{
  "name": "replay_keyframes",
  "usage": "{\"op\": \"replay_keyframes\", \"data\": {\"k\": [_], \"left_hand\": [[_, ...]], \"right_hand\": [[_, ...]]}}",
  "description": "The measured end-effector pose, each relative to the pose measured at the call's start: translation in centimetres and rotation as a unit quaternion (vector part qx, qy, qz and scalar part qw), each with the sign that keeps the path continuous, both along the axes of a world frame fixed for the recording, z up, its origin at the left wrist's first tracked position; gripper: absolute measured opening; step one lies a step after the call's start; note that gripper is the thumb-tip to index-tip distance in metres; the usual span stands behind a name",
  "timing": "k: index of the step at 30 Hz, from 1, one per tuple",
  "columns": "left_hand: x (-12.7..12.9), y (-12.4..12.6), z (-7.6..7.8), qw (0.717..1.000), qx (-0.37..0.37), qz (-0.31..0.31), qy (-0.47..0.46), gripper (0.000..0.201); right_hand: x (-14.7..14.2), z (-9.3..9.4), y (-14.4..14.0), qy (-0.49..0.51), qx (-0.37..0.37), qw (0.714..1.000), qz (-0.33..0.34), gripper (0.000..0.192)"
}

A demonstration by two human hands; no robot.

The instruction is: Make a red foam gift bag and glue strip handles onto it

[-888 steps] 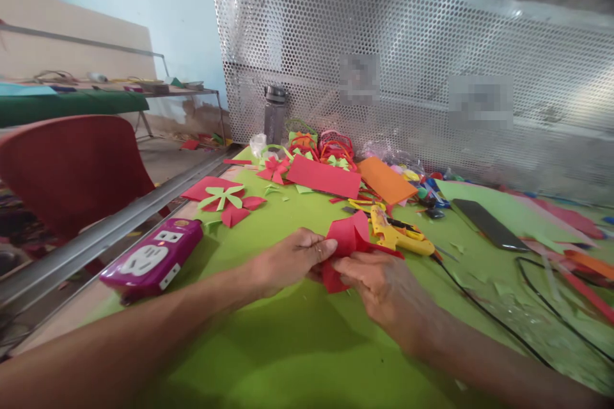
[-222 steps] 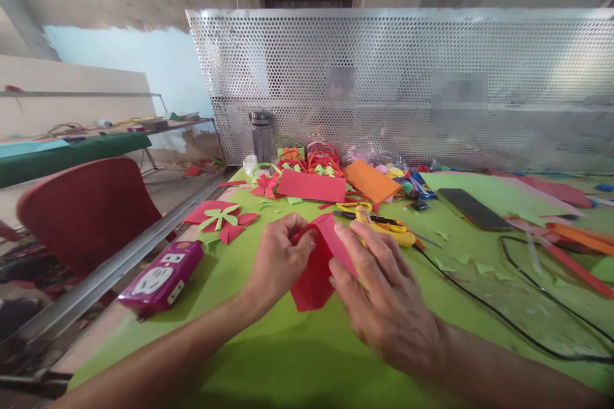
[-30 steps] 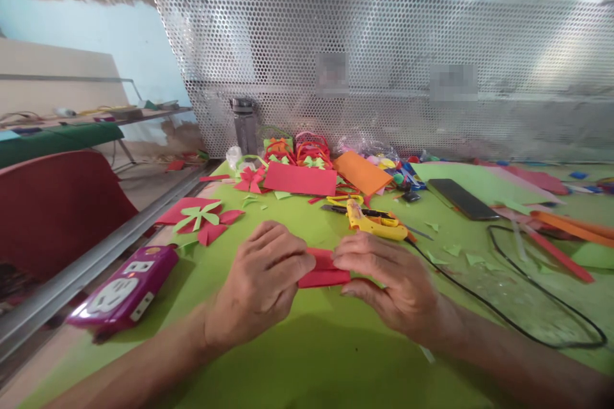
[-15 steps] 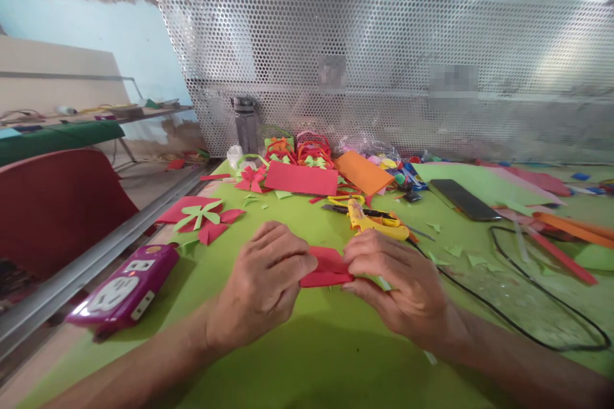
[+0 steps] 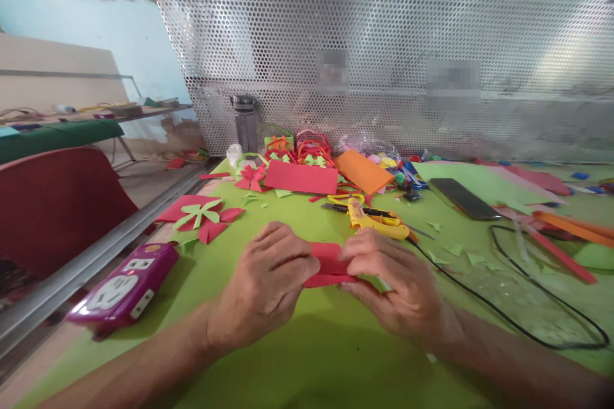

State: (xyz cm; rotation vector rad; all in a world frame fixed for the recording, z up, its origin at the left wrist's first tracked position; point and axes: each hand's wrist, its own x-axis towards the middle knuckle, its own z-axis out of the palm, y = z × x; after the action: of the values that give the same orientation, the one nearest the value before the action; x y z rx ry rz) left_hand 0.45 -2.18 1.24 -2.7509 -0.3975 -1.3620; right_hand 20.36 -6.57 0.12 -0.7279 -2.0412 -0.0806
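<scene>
At the far left, beside the worktop [image 5: 307, 358], stands a red chair [image 5: 57, 204], and a purple power strip [image 5: 119, 284] lies on the worktop's near left corner. Just beyond it rests a red paper flower with a green cut-out [image 5: 201, 214] on top. Near the middle, the left hand [image 5: 261, 287] has its fingers [image 5: 292, 262] curled and pinched shut on the left end of a folded red paper [image 5: 329, 265], which is held low over the green sheet covering the worktop. The right hand [image 5: 396, 284] meets it from the other side, its fingers closed on the paper's right end, so that only a short red strip shows between the two hands. Behind the hands lies a yellow glue gun [image 5: 371, 220], its black cord [image 5: 508, 313] looping away to the right. Farther back are a flat red sheet [image 5: 302, 177], an orange sheet [image 5: 362, 172], a grey bottle [image 5: 244, 121] and a heap of coloured paper loops [image 5: 300, 147], all before a perforated metal screen [image 5: 384, 57]. Towards the right a dark phone [image 5: 463, 198] rests on a pale green sheet, with orange and red strips [image 5: 563, 236] past it.
</scene>
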Motion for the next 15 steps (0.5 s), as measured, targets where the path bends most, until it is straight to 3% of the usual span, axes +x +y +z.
{"op": "replay_keyframes", "data": {"k": [6,15], "left_hand": [[-0.2,0.6,-0.1,0.995,-0.078,-0.027,-0.052,0.026],[0.9,-0.1,-0.8,0.994,-0.086,-0.060,-0.032,0.023]], "right_hand": [[-0.4,-0.2,0.2,-0.032,0.002,0.999,-0.038,0.038],[-0.8,-0.3,0.0,-0.005,-0.011,1.000,0.019,0.012]]}}
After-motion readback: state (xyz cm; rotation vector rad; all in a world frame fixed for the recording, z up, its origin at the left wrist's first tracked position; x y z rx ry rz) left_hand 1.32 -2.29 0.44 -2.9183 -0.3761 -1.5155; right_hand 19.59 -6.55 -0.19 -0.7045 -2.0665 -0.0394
